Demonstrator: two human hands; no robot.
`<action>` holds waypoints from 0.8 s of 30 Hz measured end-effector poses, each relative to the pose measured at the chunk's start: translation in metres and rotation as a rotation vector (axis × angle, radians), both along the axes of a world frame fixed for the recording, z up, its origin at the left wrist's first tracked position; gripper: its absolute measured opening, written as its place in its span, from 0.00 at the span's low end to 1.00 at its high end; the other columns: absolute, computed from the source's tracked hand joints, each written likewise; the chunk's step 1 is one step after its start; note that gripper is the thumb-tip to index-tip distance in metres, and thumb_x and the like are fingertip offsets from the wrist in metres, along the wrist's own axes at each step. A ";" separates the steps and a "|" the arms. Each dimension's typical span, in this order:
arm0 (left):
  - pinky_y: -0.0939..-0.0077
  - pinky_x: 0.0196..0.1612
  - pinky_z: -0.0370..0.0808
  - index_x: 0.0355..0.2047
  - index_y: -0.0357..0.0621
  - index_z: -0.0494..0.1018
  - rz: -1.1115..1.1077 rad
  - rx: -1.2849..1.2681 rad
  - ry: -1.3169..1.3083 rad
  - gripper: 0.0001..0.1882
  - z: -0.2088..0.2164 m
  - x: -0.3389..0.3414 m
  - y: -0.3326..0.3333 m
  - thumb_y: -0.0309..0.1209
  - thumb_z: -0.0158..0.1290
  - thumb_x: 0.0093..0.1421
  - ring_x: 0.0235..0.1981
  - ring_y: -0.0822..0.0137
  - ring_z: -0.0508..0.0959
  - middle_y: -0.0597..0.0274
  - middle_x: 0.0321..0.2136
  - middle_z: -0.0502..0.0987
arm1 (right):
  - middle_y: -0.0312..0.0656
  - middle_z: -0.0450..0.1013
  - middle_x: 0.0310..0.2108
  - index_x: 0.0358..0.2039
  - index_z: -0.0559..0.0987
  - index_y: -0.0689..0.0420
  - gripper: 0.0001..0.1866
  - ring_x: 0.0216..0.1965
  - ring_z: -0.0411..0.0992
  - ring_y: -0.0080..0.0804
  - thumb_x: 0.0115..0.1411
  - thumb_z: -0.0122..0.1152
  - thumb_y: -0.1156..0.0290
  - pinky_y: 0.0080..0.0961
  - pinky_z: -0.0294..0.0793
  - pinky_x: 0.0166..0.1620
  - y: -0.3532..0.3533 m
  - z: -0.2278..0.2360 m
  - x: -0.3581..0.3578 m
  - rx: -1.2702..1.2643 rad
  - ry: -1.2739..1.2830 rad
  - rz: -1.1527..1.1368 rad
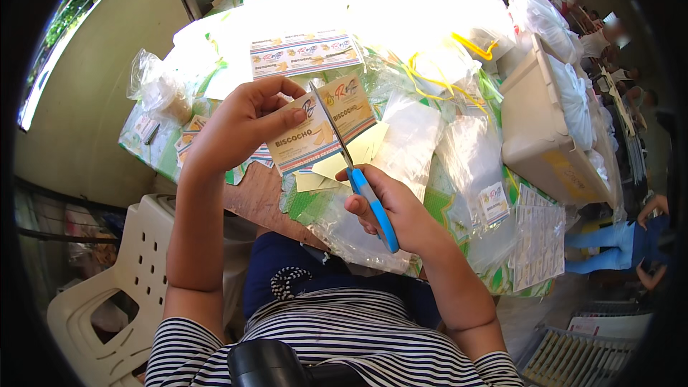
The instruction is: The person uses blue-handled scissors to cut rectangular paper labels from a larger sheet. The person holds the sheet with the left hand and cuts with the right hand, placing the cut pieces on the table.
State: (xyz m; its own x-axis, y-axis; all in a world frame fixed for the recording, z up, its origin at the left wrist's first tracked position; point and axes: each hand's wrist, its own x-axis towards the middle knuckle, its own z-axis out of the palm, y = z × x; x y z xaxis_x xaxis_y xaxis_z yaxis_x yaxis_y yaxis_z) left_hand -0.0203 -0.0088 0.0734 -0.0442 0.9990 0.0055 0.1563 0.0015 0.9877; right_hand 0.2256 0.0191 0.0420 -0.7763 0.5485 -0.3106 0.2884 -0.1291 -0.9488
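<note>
My left hand [261,111] pinches the left side of a printed card of labels [304,145], cream with a blue and red striped border, held up above the table. In my right hand [390,204] is a pair of scissors [370,201] with blue and grey handles. Its blades lie across the label card between two printed labels, pointing away from me. Beneath the card rest pale yellow paper pieces [365,145]. Farther back on the table lies a larger sheet of the same labels [304,55].
Clear plastic bags [408,132] cover much of the green-patterned tablecloth [459,233]. At the right stands a beige bin [534,111] stuffed with white bags. A wrapped bundle [163,93] sits at the left, near a beige plastic chair [140,258]. Yellow straps [437,79] lie toward the back.
</note>
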 end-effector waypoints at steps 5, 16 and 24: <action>0.83 0.33 0.71 0.41 0.34 0.72 -0.010 -0.025 -0.037 0.14 -0.017 -0.008 0.007 0.31 0.57 0.59 0.28 0.80 0.73 0.66 0.26 0.78 | 0.30 0.62 0.21 0.52 0.67 0.61 0.29 0.17 0.62 0.17 0.61 0.56 0.49 0.14 0.63 0.23 0.005 -0.007 -0.002 -0.167 0.050 -0.027; 0.42 0.64 0.46 0.58 0.50 0.64 -0.111 0.352 1.033 0.26 -0.070 0.043 0.010 0.47 0.48 0.63 0.65 0.50 0.55 0.55 0.62 0.60 | 0.34 0.63 0.27 0.60 0.61 0.59 0.43 0.26 0.64 0.21 0.58 0.46 0.35 0.20 0.67 0.31 0.012 -0.018 0.040 -0.423 0.233 -0.102; 0.40 0.65 0.29 0.64 0.53 0.57 -0.155 -0.004 1.314 0.34 -0.092 0.041 0.001 0.56 0.42 0.63 0.69 0.51 0.42 0.59 0.67 0.52 | 0.35 0.66 0.28 0.61 0.60 0.59 0.46 0.25 0.65 0.22 0.57 0.42 0.31 0.21 0.69 0.31 0.002 -0.022 0.063 -0.430 0.130 -0.316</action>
